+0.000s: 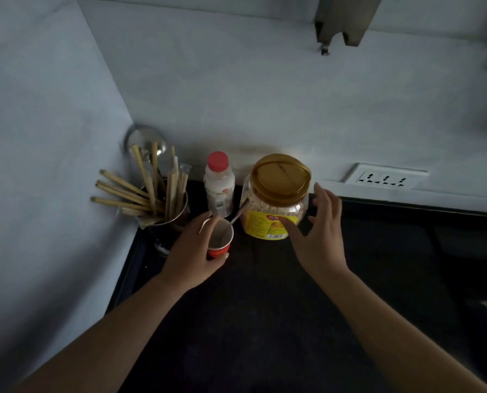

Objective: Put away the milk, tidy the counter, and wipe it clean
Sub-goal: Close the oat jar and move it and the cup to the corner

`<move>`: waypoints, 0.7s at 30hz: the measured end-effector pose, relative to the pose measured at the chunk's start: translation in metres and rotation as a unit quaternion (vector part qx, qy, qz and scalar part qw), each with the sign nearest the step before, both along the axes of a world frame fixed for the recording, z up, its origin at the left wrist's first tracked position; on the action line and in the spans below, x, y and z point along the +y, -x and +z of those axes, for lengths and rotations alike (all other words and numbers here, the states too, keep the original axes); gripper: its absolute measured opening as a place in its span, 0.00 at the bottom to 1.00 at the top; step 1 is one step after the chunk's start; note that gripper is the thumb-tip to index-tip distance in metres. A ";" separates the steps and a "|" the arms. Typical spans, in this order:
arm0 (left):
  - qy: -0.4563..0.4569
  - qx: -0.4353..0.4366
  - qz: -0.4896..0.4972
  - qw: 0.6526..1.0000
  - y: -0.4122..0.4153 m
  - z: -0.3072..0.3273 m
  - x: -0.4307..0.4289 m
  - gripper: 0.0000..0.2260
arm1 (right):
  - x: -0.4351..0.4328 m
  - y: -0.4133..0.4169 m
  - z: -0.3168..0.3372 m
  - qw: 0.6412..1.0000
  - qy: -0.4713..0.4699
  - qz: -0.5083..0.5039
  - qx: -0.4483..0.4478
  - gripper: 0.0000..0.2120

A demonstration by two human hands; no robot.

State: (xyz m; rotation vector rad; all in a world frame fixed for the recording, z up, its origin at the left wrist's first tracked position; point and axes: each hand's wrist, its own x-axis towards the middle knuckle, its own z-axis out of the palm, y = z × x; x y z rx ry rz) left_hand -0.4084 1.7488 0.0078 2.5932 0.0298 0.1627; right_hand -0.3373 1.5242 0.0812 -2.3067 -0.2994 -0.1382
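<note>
Left hand [192,251] is gripping the cup [219,242]; right hand [318,231] is hovering spread open at the jar [276,199]. Milk [219,185] is standing at the back wall behind the cup; counter [293,321] is stretching wide rightward.

Dim, cool daylight on the pale wall [236,89]; black counter [378,279] nearly featureless in shadow. Wide-angle bending at the edges; slight overall softness.

Metal holder [168,226] packed with chopsticks [151,194] is seen centre-left in the wall corner. White power socket [384,179] is mounted right of centre. Grey metal fixture [347,21] is hung top right.
</note>
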 end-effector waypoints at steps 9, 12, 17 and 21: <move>0.005 0.023 0.050 0.998 0.072 -0.025 0.011 0.30 | 0.054 0.030 -0.029 0.979 0.065 0.124 0.152 0.27; -0.030 0.063 0.049 0.996 0.082 -0.046 0.020 0.29 | 0.072 0.022 -0.039 0.973 0.058 0.133 0.176 0.26; -0.092 0.153 0.077 0.981 0.097 -0.079 0.035 0.28 | 0.088 0.015 -0.046 0.981 0.007 0.101 0.167 0.10; -0.094 0.146 0.076 0.982 0.102 -0.089 0.036 0.27 | 0.094 0.014 -0.053 0.986 -0.032 0.026 0.161 0.06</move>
